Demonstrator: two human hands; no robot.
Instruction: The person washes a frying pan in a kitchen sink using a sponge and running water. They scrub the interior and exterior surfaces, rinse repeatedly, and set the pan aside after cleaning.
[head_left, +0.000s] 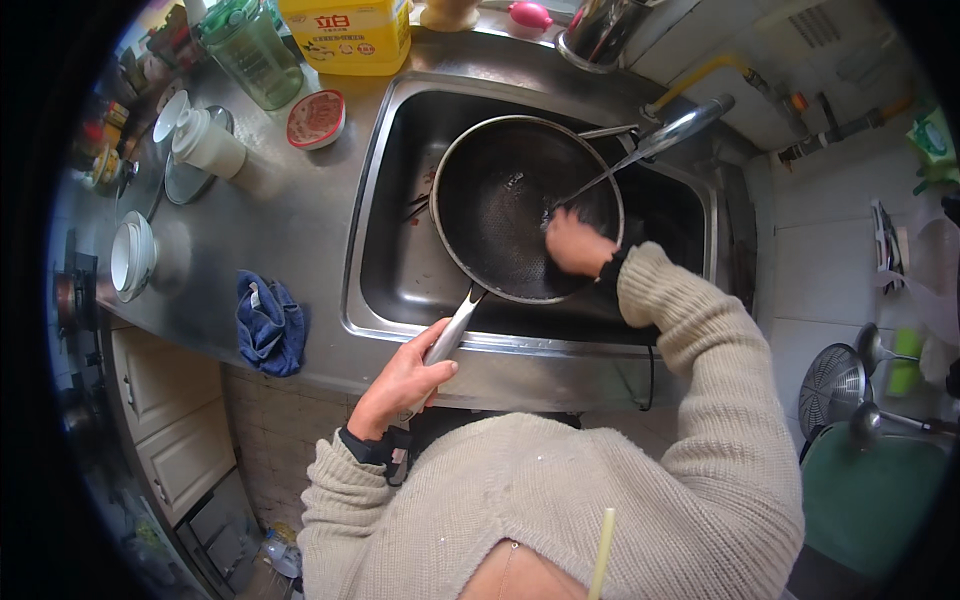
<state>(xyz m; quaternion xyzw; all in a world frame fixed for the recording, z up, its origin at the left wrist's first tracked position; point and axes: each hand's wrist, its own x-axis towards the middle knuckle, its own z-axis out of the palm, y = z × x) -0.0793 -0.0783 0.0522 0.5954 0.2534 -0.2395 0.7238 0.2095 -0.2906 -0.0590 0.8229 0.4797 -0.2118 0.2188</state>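
A dark wok with a honeycomb-textured inside rests over the stainless steel sink, its metal handle pointing down towards me. My left hand is closed around that handle. Inside the wok, at its right side, is my right hand, blurred, beside the stream of water; whether its fingers hold anything cannot be told. Water runs from the faucet into the wok, where a little of it glistens on the bottom. Reddish scraps and dark thin pieces lie in the sink left of the wok.
Left on the steel counter are a blue cloth, stacked white bowls, a lidded plastic cup and a red-rimmed dish. Behind stand a green pitcher, a yellow jug and a metal container. Utensils hang right, including a skimmer.
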